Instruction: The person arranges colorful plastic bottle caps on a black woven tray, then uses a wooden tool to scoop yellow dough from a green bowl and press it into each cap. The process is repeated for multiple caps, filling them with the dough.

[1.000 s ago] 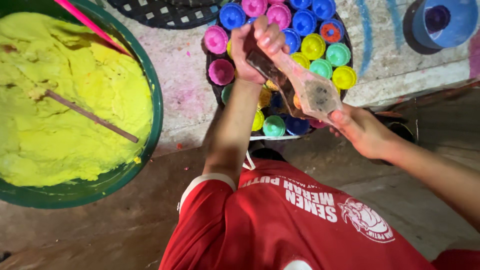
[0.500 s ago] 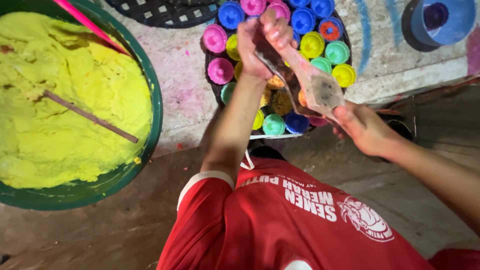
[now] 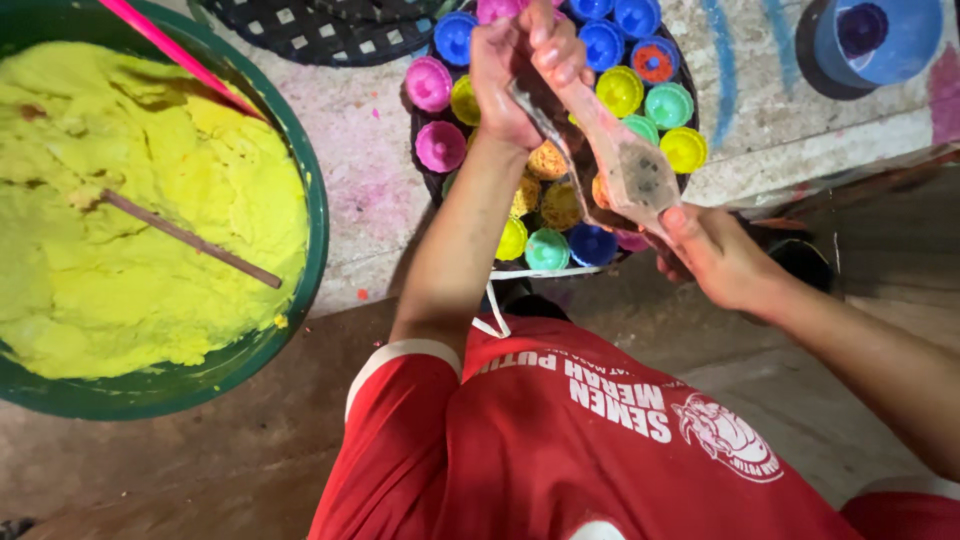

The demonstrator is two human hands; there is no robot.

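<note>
My left hand grips the upper end of a clear plastic piping bag that holds brownish filling. My right hand holds the bag's lower end. The bag stretches at a slant above a round black tray packed with several small fluted cups in pink, blue, green and yellow. Some cups under the bag hold yellow-orange filling.
A big green basin of yellow batter, with a wooden stick and a pink handle in it, sits at the left. A black lattice rack lies at the top, and a blue container stands at the top right.
My hands and the bag have barely shifted over the tray. The view has drifted slightly.
</note>
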